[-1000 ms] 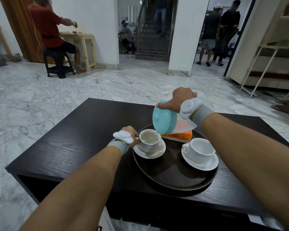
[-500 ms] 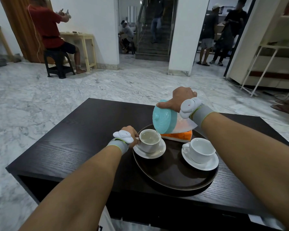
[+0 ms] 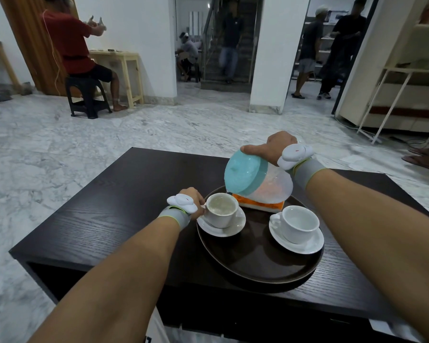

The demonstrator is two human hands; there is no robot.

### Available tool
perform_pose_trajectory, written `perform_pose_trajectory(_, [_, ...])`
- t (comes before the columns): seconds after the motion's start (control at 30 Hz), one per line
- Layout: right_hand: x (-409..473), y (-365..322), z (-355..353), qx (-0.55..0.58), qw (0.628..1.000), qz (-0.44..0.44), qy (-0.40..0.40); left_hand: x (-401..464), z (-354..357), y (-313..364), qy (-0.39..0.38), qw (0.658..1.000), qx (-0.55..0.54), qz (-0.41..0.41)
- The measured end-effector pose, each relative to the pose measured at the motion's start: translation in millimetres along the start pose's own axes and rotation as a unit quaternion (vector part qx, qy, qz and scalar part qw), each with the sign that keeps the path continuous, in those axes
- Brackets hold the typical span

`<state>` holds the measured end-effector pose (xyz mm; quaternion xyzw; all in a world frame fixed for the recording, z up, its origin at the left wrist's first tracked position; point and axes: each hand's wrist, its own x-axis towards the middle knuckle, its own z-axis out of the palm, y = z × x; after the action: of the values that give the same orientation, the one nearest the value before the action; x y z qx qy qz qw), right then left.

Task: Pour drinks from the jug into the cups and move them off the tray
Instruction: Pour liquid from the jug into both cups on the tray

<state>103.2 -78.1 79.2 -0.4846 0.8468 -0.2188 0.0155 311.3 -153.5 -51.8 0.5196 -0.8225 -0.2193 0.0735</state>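
Turquoise-lidded jug tilted in right hand, above left-held cup.

Glossy ceramic-looking cups; matt wood-grain table; translucent, perhaps plastic jug.

Even, soft indoor light, moderately bright, apparently from above; no hard beams. Pale sheen on the dark table near its far left corner, grain clearly visible there. Small bright reflections along the near rim of the tray. Soft shadow under that tray toward the table's near edge, deep darkness below this edge. Sharp focus on the cups and forearms. Motion blur on the person on the stairs. Strong wide-angle bending at the frame borders: leaning walls, stretched forearms. Slightly washed-out white walls in the background.
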Motion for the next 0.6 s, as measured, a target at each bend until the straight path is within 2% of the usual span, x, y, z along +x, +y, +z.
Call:
perform_pose_trajectory(0.33, [-7,26,-18,0.139,0.989,0.056,-0.018,-4,-9,17,0.000,0.999,0.042,-0.016])
perform_pose_trajectory(0.6, [-19,44,-34,0.244,0.965,0.096,0.012,-8,-20,38,-0.010,0.995,0.098,-0.033])
